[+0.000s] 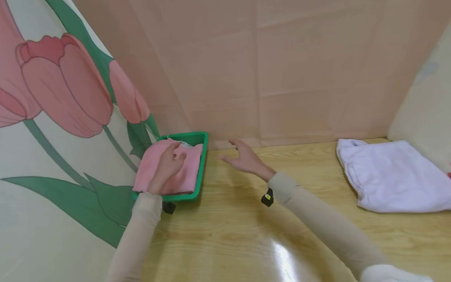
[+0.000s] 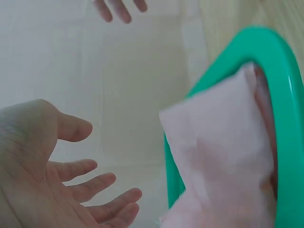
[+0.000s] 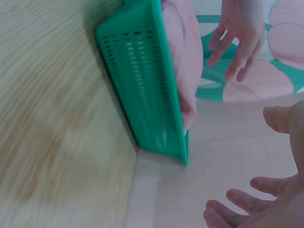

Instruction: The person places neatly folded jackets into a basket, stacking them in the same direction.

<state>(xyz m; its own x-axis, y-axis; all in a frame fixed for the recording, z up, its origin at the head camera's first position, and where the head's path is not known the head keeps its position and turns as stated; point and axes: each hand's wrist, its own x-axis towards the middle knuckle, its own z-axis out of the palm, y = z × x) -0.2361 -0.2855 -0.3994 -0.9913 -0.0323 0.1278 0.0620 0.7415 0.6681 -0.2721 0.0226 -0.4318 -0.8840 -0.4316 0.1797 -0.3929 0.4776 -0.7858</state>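
Observation:
A folded pink cloth [image 1: 190, 164] lies in a green plastic basket [image 1: 199, 184] by the left wall, its top level with the rim. Above the cloth hovers my left hand [image 1: 167, 166], fingers spread and loosely bent, nothing in it. In the left wrist view the same hand [image 2: 61, 175] shows its palm beside the pink cloth [image 2: 223, 137]. My right hand [image 1: 246, 158] is in the air to the right of the basket, thumb and fingers apart and holding nothing. The right wrist view shows the basket's slotted side [image 3: 137, 80] and the relaxed fingers of my right hand [image 3: 270, 194].
Folded white cloth [image 1: 394, 176] rests on the wooden tabletop [image 1: 218, 239] at the right. A pinkish-brown sheet [image 1: 282, 78] hangs along the back edge. The left wall [image 1: 63, 152] carries painted tulips, close beside the basket.

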